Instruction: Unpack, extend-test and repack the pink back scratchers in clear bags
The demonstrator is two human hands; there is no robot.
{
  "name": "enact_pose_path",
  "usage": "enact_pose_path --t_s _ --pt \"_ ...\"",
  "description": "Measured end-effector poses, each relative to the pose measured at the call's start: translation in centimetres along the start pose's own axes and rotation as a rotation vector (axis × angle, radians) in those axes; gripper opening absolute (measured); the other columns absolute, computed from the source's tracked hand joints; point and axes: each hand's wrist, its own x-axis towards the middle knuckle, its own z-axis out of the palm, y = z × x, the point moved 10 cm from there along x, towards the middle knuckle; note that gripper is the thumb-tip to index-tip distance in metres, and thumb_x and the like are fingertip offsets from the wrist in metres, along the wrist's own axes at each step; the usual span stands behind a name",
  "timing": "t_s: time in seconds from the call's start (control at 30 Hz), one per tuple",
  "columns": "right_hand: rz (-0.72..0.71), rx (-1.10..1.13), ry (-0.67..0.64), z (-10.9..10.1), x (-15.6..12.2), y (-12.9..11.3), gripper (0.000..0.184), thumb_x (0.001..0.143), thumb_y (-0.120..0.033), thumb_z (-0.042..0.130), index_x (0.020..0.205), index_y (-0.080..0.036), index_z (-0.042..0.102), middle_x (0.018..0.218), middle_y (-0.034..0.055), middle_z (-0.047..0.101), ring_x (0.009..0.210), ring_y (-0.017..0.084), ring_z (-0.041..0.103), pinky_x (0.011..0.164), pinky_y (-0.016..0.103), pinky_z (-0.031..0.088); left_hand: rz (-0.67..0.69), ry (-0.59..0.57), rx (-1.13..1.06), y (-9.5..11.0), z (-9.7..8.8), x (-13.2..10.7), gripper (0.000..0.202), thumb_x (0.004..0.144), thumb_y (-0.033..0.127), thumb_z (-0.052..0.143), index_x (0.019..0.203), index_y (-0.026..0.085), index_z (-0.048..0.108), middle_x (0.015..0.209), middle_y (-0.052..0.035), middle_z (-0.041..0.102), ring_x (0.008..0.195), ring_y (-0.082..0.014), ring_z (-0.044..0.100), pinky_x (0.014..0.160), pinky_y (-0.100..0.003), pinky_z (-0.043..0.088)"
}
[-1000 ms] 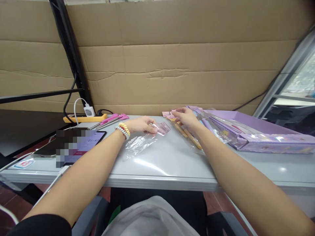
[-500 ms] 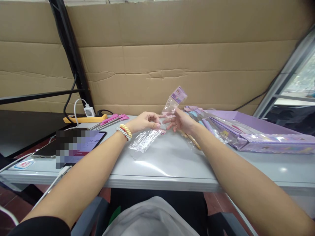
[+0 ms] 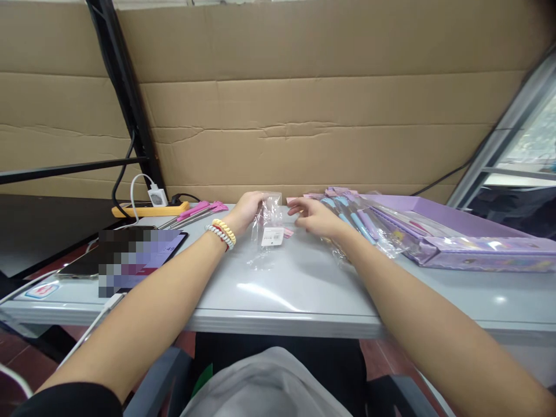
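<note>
My left hand [image 3: 248,209], with bead bracelets at the wrist, pinches the top edge of a clear plastic bag [image 3: 270,227] that has a white label, and holds it upright over the grey table [image 3: 278,289]. Another clear bag lies flat on the table under it. My right hand [image 3: 313,216] hovers just right of the bag with its fingers loosely spread and nothing in them. It sits above several wooden sticks in plastic [image 3: 336,250] and beside a pile of pastel packaged items [image 3: 360,223].
A purple box lid [image 3: 478,243] lies at the right. At the left lie a tablet [image 3: 130,255], pink scissors [image 3: 202,209] and a yellow power strip [image 3: 150,209] with a white charger. A cardboard wall stands behind. The table's front edge is near my lap.
My right hand lifted a labelled bag from the pile and passed it across. My left hand now holds it upright, and my right hand has let go and drawn back a little.
</note>
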Motion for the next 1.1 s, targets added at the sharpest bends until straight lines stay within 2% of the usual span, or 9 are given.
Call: enact_pose_path --t_s 0.07,0.13,0.27,0.33,0.57,0.73,0.97,1.03,1.1 --pt "-0.107 -0.165 -0.051 1.4 -0.2 -0.9 0.062 0.064 -0.018 0.063 0.124 -0.016 0.049 0.112 0.0107 0.059 0.070 0.014 0.058 0.061 0.028 0.046 -0.006 -0.012 0.017 0.2 0.2 -0.3 0.016 0.073 0.023 0.051 0.066 0.012 0.059 0.060 -0.0030 0.057 0.052 -0.0123 0.051 0.049 -0.025 0.038" --pt "-0.179 -0.208 -0.053 2.1 -0.4 -1.9 0.070 0.066 -0.024 0.065 0.131 -0.016 0.042 0.113 0.0116 0.057 0.069 0.013 0.057 0.064 0.029 0.046 0.011 -0.016 0.045 0.4 0.3 -0.4 0.015 0.071 0.024 0.052 0.069 0.012 0.061 0.062 -0.0025 0.058 0.052 -0.0115 0.050 0.048 -0.023 0.036" --pt "-0.213 -0.133 -0.012 1.7 -0.9 -3.2 0.082 0.065 -0.027 0.068 0.137 -0.019 0.031 0.114 0.0114 0.054 0.070 0.013 0.057 0.059 0.026 0.044 -0.038 0.016 0.206 -0.3 -0.2 -0.2 0.017 0.071 0.025 0.050 0.073 0.013 0.062 0.063 -0.0033 0.058 0.054 -0.0127 0.052 0.048 -0.023 0.036" --pt "-0.229 -0.046 -0.047 1.7 -1.1 -3.6 0.086 0.064 -0.027 0.070 0.138 -0.022 0.028 0.114 0.0103 0.052 0.070 0.012 0.057 0.059 0.025 0.044 -0.050 0.012 0.310 -0.5 -0.4 -0.1 0.018 0.070 0.027 0.051 0.073 0.014 0.062 0.064 -0.0038 0.059 0.053 -0.0135 0.053 0.046 -0.023 0.034" --pt "-0.254 0.192 -0.124 1.6 -1.4 -4.1 0.083 0.065 -0.032 0.072 0.137 -0.025 0.031 0.102 0.0038 0.050 0.064 0.008 0.051 0.058 0.024 0.044 0.016 0.026 0.441 -0.1 -1.1 -0.4 0.019 0.067 0.027 0.052 0.052 0.017 0.047 0.050 0.0000 0.047 0.045 -0.0105 0.040 0.046 -0.025 0.028" --pt "-0.204 0.213 -0.189 2.3 -1.3 -3.7 0.074 0.065 -0.027 0.070 0.131 -0.020 0.038 0.082 0.0003 0.054 0.063 0.011 0.053 0.056 0.025 0.042 0.019 0.044 0.515 -0.1 -1.1 -0.3 0.016 0.067 0.027 0.052 0.055 0.018 0.048 0.053 -0.0008 0.053 0.051 -0.0132 0.047 0.050 -0.026 0.031" --pt "-0.169 0.149 -0.269 3.5 -1.3 -3.1 0.067 0.063 -0.016 0.059 0.128 -0.015 0.044 0.077 0.0013 0.058 0.060 0.011 0.050 0.052 0.024 0.038 0.085 0.118 0.871 0.7 -1.4 -0.3 0.019 0.075 0.034 0.052 0.066 0.017 0.055 0.069 -0.0073 0.063 0.067 -0.0198 0.056 0.058 -0.029 0.037" --pt "-0.170 0.133 -0.267 3.5 -1.3 -3.1 0.067 0.063 -0.016 0.059 0.129 -0.015 0.043 0.079 0.0016 0.058 0.062 0.011 0.051 0.054 0.025 0.039 0.150 0.162 0.953 1.3 -1.4 -0.6 0.018 0.074 0.034 0.053 0.081 0.017 0.055 0.080 -0.0088 0.064 0.075 -0.0219 0.057 0.063 -0.030 0.040" --pt "-0.158 0.117 -0.268 3.6 -1.3 -3.0 0.066 0.064 -0.016 0.059 0.128 -0.015 0.044 0.079 0.0020 0.059 0.065 0.013 0.053 0.055 0.025 0.039 0.262 0.177 0.966 2.1 -0.9 -0.9 0.030 0.073 0.029 0.056 0.099 0.016 0.053 0.096 -0.0113 0.063 0.085 -0.0229 0.058 0.071 -0.032 0.042"
